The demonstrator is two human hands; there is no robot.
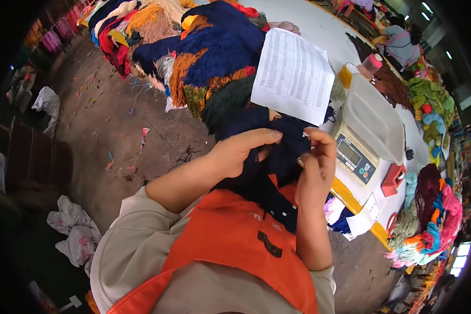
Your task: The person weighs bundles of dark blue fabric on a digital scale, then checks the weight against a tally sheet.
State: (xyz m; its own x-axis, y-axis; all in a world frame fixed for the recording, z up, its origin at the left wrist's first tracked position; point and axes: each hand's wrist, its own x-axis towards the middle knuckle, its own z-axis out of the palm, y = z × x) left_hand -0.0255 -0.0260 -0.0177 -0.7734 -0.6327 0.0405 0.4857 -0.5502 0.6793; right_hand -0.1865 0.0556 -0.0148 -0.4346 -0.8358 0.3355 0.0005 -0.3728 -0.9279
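A bundle of dark navy yarn [277, 157] hangs in front of my orange apron, held up between both hands. My left hand [240, 149] pinches its upper edge with fingers closed on the strands. My right hand [316, 159] grips the same bundle from the right side, thumb and fingers pressed into it. A printed paper sheet [293, 76] lies just above the hands, resting on a heap of yarn.
A digital scale [363, 141] with a white tray stands on the table to the right. Piles of coloured yarn [204, 47] cover the table top left, more lie at right [429, 209]. A red tool [392, 180] sits by the scale. Another person works far back.
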